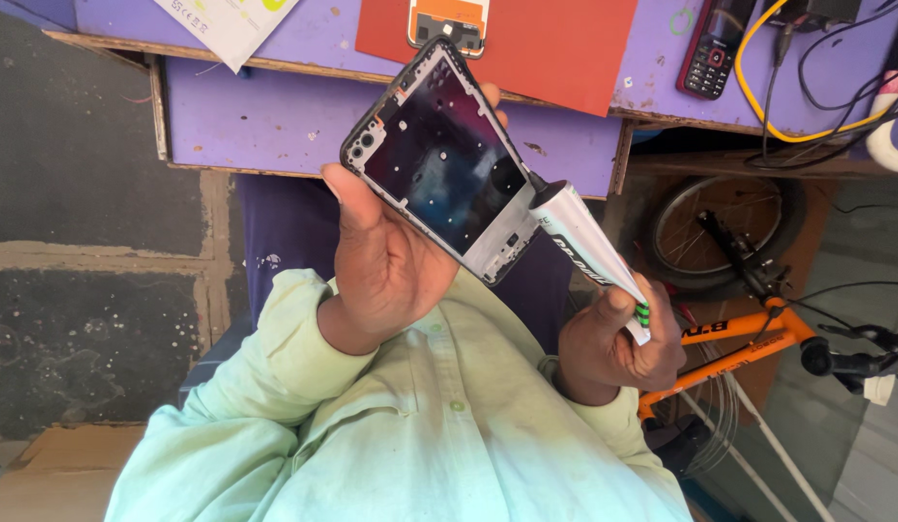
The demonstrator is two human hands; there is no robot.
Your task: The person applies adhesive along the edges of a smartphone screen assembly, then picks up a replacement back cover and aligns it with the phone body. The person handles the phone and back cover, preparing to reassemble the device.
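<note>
I see the left hand (386, 266) gripping an opened phone frame (439, 159) by its edge, tilted. The right hand (618, 338) is closed around a white glue tube (584, 242), nozzle touching the frame's lower corner. Above both hands: purple desk (275, 116), red mat (546, 43), keypad phone (715, 48). Orange bicycle (758, 338) just beside the right hand.

The light is soft daylight and fairly bright; no hard shadows fall anywhere; the dark phone frame (439, 159) shines a little and mirrors the light; the white tube (589, 253) looks bright; the picture is sharp in the middle; the bicycle (758, 290) is a bit soft; the edges bend slightly.
</note>
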